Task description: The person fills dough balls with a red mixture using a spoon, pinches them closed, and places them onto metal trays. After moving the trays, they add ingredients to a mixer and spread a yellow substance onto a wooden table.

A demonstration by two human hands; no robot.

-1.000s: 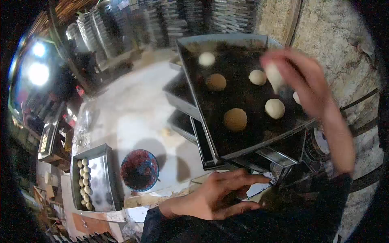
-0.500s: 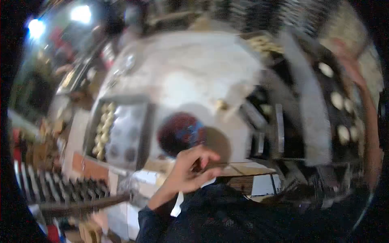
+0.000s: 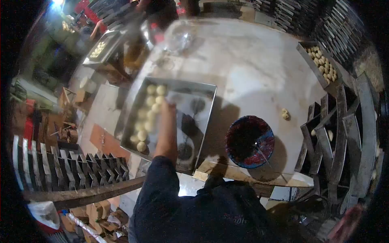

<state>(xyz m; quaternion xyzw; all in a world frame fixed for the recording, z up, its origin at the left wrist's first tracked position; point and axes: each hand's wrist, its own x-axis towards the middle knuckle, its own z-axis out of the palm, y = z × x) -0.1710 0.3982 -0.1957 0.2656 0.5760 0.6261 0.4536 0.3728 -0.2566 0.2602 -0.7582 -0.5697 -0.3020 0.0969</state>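
Observation:
My left hand (image 3: 168, 108) reaches over a metal tray (image 3: 208, 121), beside the pale round dough balls (image 3: 141, 146) grouped along its left side. The hand is blurred and its fingers are hidden, so any hold is unclear. Dark round patches mark the right part of the tray floor. Right of the tray, a red and blue bowl (image 3: 244, 142) with dark insides holds a thin stick (image 3: 263, 153) leaning on its rim. My right hand cannot be made out.
A small dough lump (image 3: 285, 114) lies on the pale table (image 3: 255, 65). Another tray of dough pieces (image 3: 322, 65) is at the back right. Stacked metal trays (image 3: 338, 133) stand at the right; a metal rack (image 3: 77, 170) is lower left. A blurred reddish shape (image 3: 346, 224) shows bottom right.
The view has turned, and the dough tray and bowl appear farther right. My left hand has moved from in front of the bowl to over the tray. The arm-like shape at the right has gone.

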